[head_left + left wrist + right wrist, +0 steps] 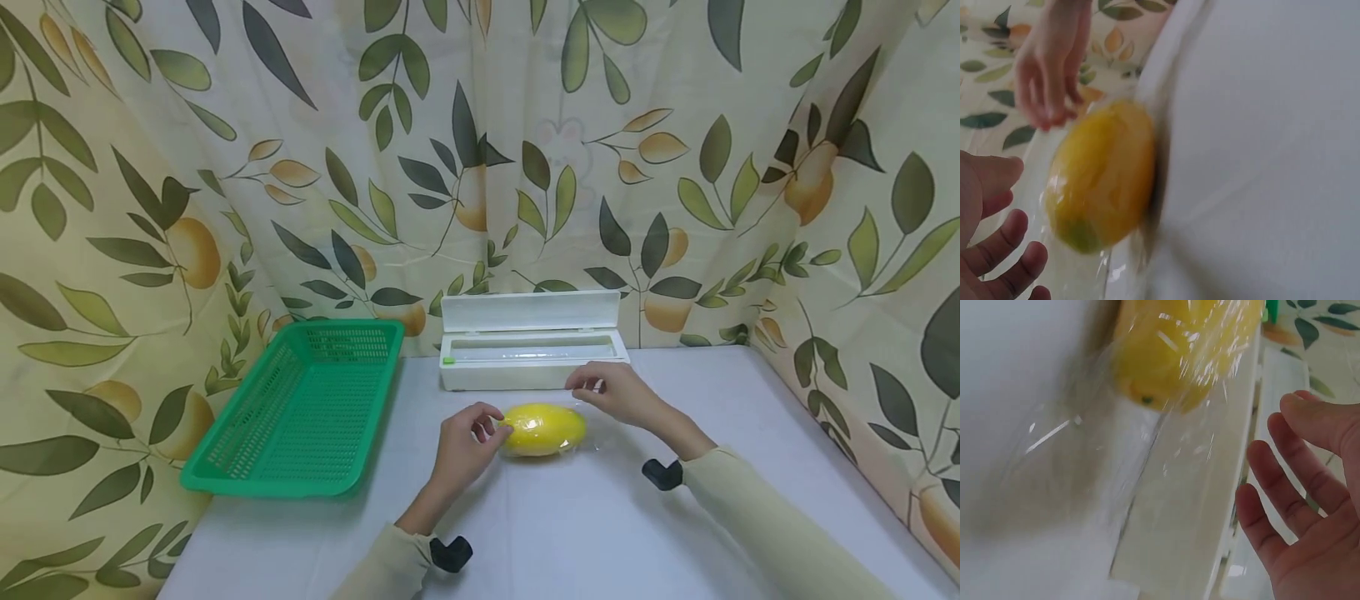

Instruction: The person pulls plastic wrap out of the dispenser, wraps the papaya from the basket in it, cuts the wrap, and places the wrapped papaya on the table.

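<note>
A yellow oval fruit [543, 429] lies on the white table, with clear plastic film [1085, 444] around it and trailing loose past its end. One tip of the fruit is greenish in the left wrist view. My left hand [467, 442] is beside the fruit's left end, its fingers loosely bent and apart in the left wrist view. Past the right end, just in front of a white film dispenser box [517, 379], hovers my right hand [617, 392]. Its fingers are spread and relaxed in the right wrist view, with nothing between them.
The dispenser's lid [531, 312] stands raised at the back, with a roll of film inside. A green plastic basket [360, 467] sits to the left. Leaf-patterned curtains [525, 167] enclose the table at the back and sides.
</note>
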Available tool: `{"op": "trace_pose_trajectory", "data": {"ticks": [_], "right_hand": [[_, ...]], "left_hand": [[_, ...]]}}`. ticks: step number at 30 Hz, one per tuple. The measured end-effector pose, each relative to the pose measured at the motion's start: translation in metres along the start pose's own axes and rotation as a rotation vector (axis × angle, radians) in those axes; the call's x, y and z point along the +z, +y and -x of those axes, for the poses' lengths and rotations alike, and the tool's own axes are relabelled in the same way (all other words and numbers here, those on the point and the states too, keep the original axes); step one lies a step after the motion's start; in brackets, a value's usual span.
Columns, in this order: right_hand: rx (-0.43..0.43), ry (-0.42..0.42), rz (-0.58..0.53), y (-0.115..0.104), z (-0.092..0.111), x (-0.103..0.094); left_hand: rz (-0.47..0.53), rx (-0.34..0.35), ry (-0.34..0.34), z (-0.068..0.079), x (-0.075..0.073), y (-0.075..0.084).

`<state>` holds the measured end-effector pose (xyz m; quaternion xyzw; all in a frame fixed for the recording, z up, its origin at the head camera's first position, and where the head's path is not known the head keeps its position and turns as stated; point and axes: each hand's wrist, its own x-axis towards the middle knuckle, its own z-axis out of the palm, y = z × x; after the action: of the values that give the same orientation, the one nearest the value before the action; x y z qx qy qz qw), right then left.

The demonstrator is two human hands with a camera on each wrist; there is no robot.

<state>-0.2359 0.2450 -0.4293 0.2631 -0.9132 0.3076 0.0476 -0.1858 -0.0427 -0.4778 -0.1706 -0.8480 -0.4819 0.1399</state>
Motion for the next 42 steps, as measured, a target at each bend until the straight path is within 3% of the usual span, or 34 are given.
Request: {"op": "trace_pose_trajectory", "data": {"ticks": [5,11,19,27,34,38,42], "right_hand": [[-0.026,-0.083,-0.051,-0.008,-0.014,0.015],[-0.077,-0.154,-0.099,-0.007,-0.018,0.026],[-0.076,-0.168,-0.134,-0.005,-0.012,0.028],[-0.029,-0.153,-0.143,-0.003,0.005,0.028],[0.013,-0.115,-0.18,0.001,0.017,0.033],[0.045,-0.07,-0.21,-0.001,0.024,0.039],[0.099,-0.016,-0.207,-0.005,0.029,0.045]], "left_hand": [[-0.043,-0.023,-0.014,0.001,0.015,0.008],[-0.097,-0.008,0.013,0.003,0.022,0.007],[-0.112,-0.003,0.024,0.001,0.024,-0.001],[-0.114,0.089,0.024,-0.004,0.027,-0.007],[-0.062,0.162,-0.076,-0.005,0.027,-0.014],[-0.062,0.171,-0.169,-0.006,0.026,-0.018],[-0.084,0.161,-0.212,-0.007,0.026,-0.018]]}}
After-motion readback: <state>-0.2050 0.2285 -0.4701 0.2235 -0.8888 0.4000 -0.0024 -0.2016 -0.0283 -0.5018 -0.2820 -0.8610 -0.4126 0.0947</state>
